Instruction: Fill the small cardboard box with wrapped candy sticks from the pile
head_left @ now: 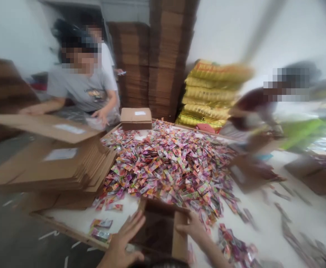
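- We cannot read any text here; the whole view is smeared by motion.
- White label on the raised cardboard sheet (69, 128): its print is a grey blur.
- White label on the stack of flat cartons (61, 153): illegible.
- Small white label on the closed small box (136, 118): illegible.
- Yellow sacks (210, 93): reddish lettering, too blurred to make out.
- Grey T-shirt (95, 94): a chest print, unreadable.
- Sachets (168, 163) on the desk (266, 223): only specks of print.
- Open brown box (179, 238) nearest us: we make out no lettering.

Head-worn view, forward and down, close above the cardboard box (160, 227)
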A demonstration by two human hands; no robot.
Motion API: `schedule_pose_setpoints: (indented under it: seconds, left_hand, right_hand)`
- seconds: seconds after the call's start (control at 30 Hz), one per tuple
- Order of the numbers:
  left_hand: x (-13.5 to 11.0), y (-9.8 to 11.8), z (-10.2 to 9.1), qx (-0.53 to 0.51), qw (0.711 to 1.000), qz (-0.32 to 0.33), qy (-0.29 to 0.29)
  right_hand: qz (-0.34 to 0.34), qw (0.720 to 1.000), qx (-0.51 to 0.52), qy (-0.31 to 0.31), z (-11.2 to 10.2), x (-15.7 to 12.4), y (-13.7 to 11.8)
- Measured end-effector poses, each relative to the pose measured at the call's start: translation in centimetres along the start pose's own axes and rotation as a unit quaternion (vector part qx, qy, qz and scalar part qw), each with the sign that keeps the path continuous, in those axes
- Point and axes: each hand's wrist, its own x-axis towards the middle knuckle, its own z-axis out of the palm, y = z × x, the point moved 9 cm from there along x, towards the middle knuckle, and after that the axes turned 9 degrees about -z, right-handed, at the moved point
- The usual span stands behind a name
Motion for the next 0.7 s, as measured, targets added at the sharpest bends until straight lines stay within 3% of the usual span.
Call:
schedule_pose_setpoints:
  seconds: [0.07, 0.13, 0.2, 0.27, 0.33, 0.4, 0.47, 0.53, 0.6, 0.7]
  left_hand:
    - [0.6, 0.5, 1.7, 0.032, 0.994, 0.008, -0.100]
    - [1.9, 0.3, 2.3, 0.028, 0.994, -0.046, -0.098]
    - [3.1, -0.6, 2.2, -0.001, 0.991, -0.132, -0.024]
    - [3.8, -1.6, 2.6, -0.045, 0.983, -0.177, 0.034]
    - [4.3, -2.3, 2.9, -0.070, 0.980, -0.167, 0.083]
    - [4.5, -2.8, 2.0, -0.044, 0.977, -0.136, 0.158]
    - [4.3, -3.1, 0.4, 0.030, 0.963, -0.128, 0.236]
    - [4.3, -2.0, -0.8, 0.105, 0.952, -0.097, 0.270]
    - [5.2, 0.9, -0.7, 0.158, 0.961, -0.001, 0.226]
    - [7.1, 5.5, 1.7, 0.185, 0.972, 0.135, 0.059]
  right_hand:
    - [-0.023, 0.987, -0.106, 0.118, -0.4, 0.3, 1.0]
    - [-0.027, 0.973, -0.168, 0.156, -0.7, 0.9, 0.8]
    - [-0.017, 0.970, -0.208, 0.123, -1.1, 1.9, -0.8]
    - [-0.048, 0.969, -0.234, 0.069, -1.3, 2.6, -4.6]
    - [-0.122, 0.957, -0.264, 0.013, -0.5, 2.5, -9.5]
    - [-0.183, 0.932, -0.314, -0.017, 1.0, 1.5, -13.1]
    - [-0.200, 0.909, -0.364, -0.027, 2.5, 0.1, -13.8]
    - [-0.197, 0.894, -0.400, -0.041, 4.0, -1.2, -12.3]
    - [-0.199, 0.882, -0.422, -0.062, 5.3, -2.1, -9.9]
    - [-0.200, 0.873, -0.444, -0.034, 5.8, -2.3, -7.2]
